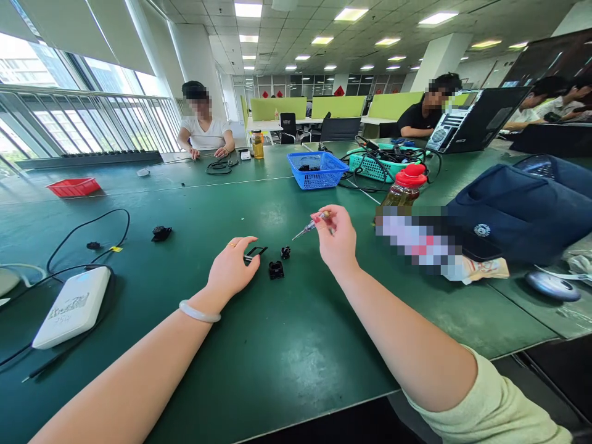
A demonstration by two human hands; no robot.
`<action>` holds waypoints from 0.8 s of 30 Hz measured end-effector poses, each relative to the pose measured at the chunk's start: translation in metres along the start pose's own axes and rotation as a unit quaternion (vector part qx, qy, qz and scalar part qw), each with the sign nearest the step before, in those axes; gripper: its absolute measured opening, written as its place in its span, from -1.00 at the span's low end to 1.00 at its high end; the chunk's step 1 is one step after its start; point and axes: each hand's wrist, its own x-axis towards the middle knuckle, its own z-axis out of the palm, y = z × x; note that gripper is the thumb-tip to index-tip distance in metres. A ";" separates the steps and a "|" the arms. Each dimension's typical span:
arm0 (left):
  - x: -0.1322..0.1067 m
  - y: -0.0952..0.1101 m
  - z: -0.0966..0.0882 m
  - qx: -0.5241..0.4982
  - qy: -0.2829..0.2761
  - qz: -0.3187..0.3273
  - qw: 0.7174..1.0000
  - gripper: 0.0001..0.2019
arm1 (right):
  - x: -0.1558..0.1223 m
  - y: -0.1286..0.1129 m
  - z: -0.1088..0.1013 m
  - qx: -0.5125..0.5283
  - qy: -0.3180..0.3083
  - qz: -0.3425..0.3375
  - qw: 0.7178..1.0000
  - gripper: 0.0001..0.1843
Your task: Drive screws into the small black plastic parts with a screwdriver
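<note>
Green matting covers the table (287, 345) where both hands work. The right hand (337, 242) is lifted a little above the surface and pinches a small screwdriver (311, 226) between thumb and fingers; the reddish handle is inside the grip and the metal tip points down and toward the left hand. The left hand (231, 269) lies on the table with fingers loosely curled and holds nothing; a pale bracelet (200, 313) is on its wrist. Just at its fingertips lies a thin black frame (255, 251), and I cannot tell if the fingers touch it. Between the two hands are two small black parts: one (285, 251) below the screwdriver tip, and a bigger one (276, 269) nearer to the person. Another black piece (161, 233) lies well apart, to the outer side of the left hand, and a white box (74, 306) with a black cable (87, 223) is farther that way. Beyond the right hand stand a blue basket (317, 170) and a bottle (405, 186) with a red cap. A dark blue bag (509, 209) lies on its outer side.
</note>
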 end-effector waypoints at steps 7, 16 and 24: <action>-0.005 0.006 -0.004 0.092 -0.091 0.004 0.992 -0.59 | -0.012 0.001 0.008 -0.025 -0.078 0.002 0.997 -0.86; -0.012 0.011 0.013 -0.016 -0.140 0.133 0.981 -0.44 | -0.013 -0.004 0.006 -0.016 -0.041 -0.035 0.998 -0.82; -0.009 0.009 0.018 -0.047 -0.165 0.162 0.972 -0.64 | -0.015 -0.009 0.006 -0.044 -0.045 -0.054 0.997 -0.86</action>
